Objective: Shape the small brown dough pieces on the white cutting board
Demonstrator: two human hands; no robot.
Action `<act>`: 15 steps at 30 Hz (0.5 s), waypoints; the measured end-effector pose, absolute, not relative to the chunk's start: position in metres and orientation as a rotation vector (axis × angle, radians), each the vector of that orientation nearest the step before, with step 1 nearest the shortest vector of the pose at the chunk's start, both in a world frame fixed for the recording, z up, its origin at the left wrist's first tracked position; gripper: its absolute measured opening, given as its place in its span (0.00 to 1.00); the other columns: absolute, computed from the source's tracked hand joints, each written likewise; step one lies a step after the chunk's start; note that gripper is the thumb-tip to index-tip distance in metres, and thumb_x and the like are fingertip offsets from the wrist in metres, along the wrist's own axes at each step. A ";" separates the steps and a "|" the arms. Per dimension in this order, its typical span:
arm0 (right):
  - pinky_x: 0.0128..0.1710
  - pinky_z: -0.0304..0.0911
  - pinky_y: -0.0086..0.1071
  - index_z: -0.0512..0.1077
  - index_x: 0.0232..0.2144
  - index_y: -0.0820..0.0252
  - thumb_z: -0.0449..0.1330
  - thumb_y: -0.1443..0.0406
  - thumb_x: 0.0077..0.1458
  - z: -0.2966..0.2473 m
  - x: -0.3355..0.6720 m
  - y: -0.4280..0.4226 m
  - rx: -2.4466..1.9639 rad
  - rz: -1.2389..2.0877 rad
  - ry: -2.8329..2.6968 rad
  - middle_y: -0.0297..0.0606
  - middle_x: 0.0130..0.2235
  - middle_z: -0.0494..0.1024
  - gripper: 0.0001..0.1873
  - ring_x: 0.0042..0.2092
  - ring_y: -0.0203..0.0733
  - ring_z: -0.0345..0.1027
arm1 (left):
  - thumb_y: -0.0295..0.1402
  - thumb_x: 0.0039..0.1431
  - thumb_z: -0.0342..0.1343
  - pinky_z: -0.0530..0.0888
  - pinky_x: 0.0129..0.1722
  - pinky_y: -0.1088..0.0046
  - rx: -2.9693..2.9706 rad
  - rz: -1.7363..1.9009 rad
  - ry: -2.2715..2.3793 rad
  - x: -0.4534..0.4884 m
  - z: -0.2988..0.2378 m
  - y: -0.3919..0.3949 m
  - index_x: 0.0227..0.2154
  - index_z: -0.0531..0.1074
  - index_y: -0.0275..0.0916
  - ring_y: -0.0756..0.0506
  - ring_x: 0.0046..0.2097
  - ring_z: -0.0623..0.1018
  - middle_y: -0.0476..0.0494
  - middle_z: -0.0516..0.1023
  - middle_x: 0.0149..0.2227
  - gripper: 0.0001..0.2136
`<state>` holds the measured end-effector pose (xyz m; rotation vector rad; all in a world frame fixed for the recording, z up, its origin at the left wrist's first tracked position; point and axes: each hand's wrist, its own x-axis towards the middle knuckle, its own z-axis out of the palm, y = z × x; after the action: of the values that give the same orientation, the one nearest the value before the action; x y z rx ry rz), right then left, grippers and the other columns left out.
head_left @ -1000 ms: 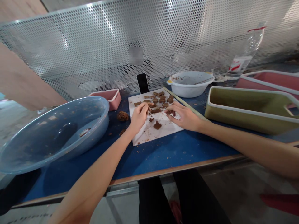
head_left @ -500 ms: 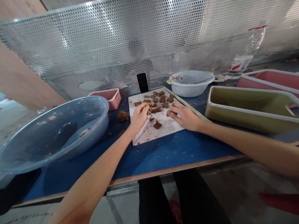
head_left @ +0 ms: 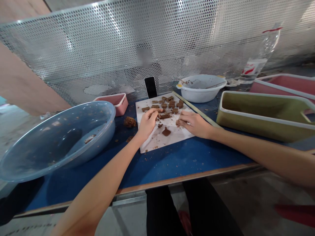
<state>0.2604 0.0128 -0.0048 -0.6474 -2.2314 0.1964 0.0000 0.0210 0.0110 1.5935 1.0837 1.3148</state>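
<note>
A white board (head_left: 154, 142) lies on the blue table with several brown clay-like pieces (head_left: 171, 104) on its far half. My left hand (head_left: 147, 123) rests over the board's left side, fingers curled and thumb against them, beside a brown strip (head_left: 164, 116); what the fingertips hold, if anything, is hidden. On the right, my right hand (head_left: 192, 124) has its thumb and fingers pinched together low over the board. A bit of brown shows at its fingertips, too small to make out. Between the hands, nearer me, lie a flat diamond-shaped brown piece (head_left: 166, 131) and small crumbs (head_left: 160, 126).
A large blue basin (head_left: 98, 149) and a brown lump (head_left: 129, 122) are left of the board. Behind stand a pink box (head_left: 121, 106), a phone (head_left: 151, 87) and a white basin (head_left: 200, 95). A pale stick (head_left: 197, 109), green bin (head_left: 258, 121) and bottle (head_left: 256, 62) are right.
The fingers of my right hand have shifted slightly at the board's right side. My left hand and the brown pieces stay in place.
</note>
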 end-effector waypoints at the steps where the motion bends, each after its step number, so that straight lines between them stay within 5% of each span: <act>1: 0.39 0.73 0.41 0.79 0.38 0.55 0.59 0.58 0.77 -0.005 0.260 0.013 -0.646 0.195 -2.223 0.37 0.36 0.75 0.14 0.36 0.43 0.73 | 0.37 0.69 0.58 0.61 0.30 0.71 1.592 1.317 1.086 0.000 0.011 0.021 0.40 0.82 0.39 0.49 0.31 0.67 0.45 0.76 0.36 0.10; 4: 0.40 0.74 0.41 0.80 0.43 0.55 0.63 0.57 0.74 -0.004 0.260 0.013 -0.652 0.191 -2.200 0.39 0.39 0.76 0.10 0.37 0.44 0.74 | 0.37 0.69 0.58 0.61 0.30 0.72 1.596 1.318 1.099 0.000 0.010 0.021 0.40 0.82 0.39 0.49 0.32 0.68 0.44 0.77 0.36 0.10; 15: 0.42 0.74 0.41 0.79 0.36 0.54 0.58 0.57 0.78 -0.006 0.261 0.014 -0.629 0.284 -2.258 0.37 0.36 0.75 0.17 0.38 0.44 0.74 | 0.38 0.69 0.58 0.61 0.29 0.72 1.606 1.300 1.109 -0.001 0.009 0.022 0.40 0.82 0.39 0.49 0.31 0.67 0.45 0.77 0.36 0.10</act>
<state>0.2614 0.0138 -0.0059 -0.6285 -2.2583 0.2840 -0.0010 0.0224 0.0085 1.6065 1.1087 1.3003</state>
